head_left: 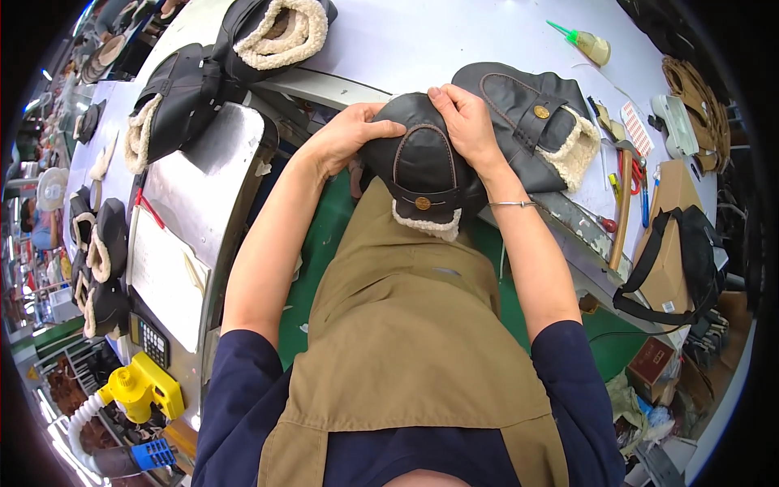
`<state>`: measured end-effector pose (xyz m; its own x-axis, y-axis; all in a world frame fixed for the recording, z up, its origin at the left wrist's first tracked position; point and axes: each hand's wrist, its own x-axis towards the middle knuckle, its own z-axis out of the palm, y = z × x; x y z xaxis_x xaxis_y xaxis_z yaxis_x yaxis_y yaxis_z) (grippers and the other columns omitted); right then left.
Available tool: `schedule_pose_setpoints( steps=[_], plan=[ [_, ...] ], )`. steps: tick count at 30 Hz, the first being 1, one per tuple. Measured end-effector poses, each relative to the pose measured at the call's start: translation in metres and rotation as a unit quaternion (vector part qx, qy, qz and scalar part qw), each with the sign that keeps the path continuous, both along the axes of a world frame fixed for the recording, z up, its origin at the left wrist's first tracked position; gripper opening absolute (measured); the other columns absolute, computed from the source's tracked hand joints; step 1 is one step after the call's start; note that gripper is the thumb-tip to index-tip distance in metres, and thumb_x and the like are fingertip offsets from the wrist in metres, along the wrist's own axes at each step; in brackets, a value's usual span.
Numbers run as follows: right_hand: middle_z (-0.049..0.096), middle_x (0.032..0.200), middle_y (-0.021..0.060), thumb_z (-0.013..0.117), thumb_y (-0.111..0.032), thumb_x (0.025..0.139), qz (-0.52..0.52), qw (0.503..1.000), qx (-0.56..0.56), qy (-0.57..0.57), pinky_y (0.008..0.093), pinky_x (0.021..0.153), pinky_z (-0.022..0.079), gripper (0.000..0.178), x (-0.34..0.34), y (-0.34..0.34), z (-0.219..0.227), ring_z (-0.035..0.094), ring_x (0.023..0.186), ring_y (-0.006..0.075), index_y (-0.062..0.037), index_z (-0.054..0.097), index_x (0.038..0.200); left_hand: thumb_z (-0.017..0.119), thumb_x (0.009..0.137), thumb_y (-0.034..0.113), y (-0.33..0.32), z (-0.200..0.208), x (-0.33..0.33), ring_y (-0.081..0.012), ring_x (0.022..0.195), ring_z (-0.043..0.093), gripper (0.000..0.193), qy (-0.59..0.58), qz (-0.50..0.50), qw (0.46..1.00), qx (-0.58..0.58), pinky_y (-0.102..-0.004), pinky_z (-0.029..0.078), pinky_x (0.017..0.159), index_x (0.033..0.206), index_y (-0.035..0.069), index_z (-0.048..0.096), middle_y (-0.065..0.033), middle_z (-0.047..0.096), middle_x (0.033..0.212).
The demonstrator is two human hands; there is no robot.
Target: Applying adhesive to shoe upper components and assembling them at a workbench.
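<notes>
A black leather cap [422, 158] with cream fleece trim and a gold button is held over my lap, trimmed edge toward me. My left hand [353, 136] grips its left side, thumb on top of the crown and fingers hidden behind it. My right hand [466, 122] closes round the far right part of the crown, fingers folded over the edge. Just to the right, on the table, lies a second black leather cap [519, 101], with a gold button and fleece showing at its near end.
More fleece-lined caps [174, 105] lie at the far left. A clipboard with papers [166, 268], a calculator [150, 341] and a yellow blower [138, 388] are on the left. At right are a hammer [623, 207], a green-tipped bottle [591, 46] and a black bag [686, 260].
</notes>
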<state>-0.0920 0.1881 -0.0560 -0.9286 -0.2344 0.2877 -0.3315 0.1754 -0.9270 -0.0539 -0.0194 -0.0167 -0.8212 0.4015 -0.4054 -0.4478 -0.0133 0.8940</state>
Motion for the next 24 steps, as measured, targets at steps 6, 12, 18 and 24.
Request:
schedule_pose_setpoints(
  steps=[6, 12, 18, 24],
  plan=[
    [0.041, 0.067, -0.0073, 0.060, -0.029, 0.099, -0.001, 0.999, -0.005, -0.053, 0.0237, 0.057, 0.033, 0.037, -0.005, -0.001, 0.001, 0.036, 0.066, 0.0041, 0.0011, 0.057, 0.076, 0.079, 0.079, 0.027, -0.008, -0.016, 0.039, -0.0135, 0.098, 0.062, 0.047, 0.036, 0.049, 0.998, -0.011, -0.0299, 0.052, 0.074, 0.112, -0.001, 0.063, -0.0076, 0.068, 0.104],
    [0.040, 0.068, -0.0107, 0.061, -0.028, 0.099, -0.015, 0.990, -0.085, -0.113, 0.0208, 0.055, 0.029, 0.035, -0.016, 0.002, -0.008, 0.032, 0.064, 0.0017, -0.0064, 0.057, 0.071, 0.082, 0.076, 0.014, -0.007, -0.020, 0.086, -0.0146, 0.103, 0.060, 0.049, -0.006, 0.081, 0.995, 0.060, -0.0321, 0.043, 0.098, 0.117, -0.003, 0.062, -0.0075, 0.067, 0.112],
    [0.034, 0.066, -0.0116, 0.060, -0.030, 0.099, -0.047, 0.993, -0.088, -0.057, 0.0214, 0.052, 0.024, 0.038, -0.012, -0.004, -0.004, 0.027, 0.063, 0.0015, -0.0087, 0.052, 0.068, 0.079, 0.081, 0.017, -0.008, -0.022, 0.112, -0.0117, 0.093, 0.062, 0.041, 0.037, 0.207, 0.976, 0.060, -0.0278, 0.047, 0.090, 0.113, -0.003, 0.063, -0.0062, 0.069, 0.105],
    [0.039, 0.062, -0.0083, 0.061, -0.031, 0.098, -0.053, 0.992, -0.087, -0.072, 0.0246, 0.053, 0.030, 0.042, -0.012, -0.002, -0.002, 0.032, 0.063, 0.0048, 0.0001, 0.055, 0.070, 0.077, 0.084, 0.019, -0.001, -0.021, 0.118, -0.0103, 0.092, 0.062, 0.038, 0.031, 0.239, 0.970, 0.041, -0.0267, 0.048, 0.088, 0.113, -0.001, 0.064, -0.0049, 0.069, 0.103]
  ],
)
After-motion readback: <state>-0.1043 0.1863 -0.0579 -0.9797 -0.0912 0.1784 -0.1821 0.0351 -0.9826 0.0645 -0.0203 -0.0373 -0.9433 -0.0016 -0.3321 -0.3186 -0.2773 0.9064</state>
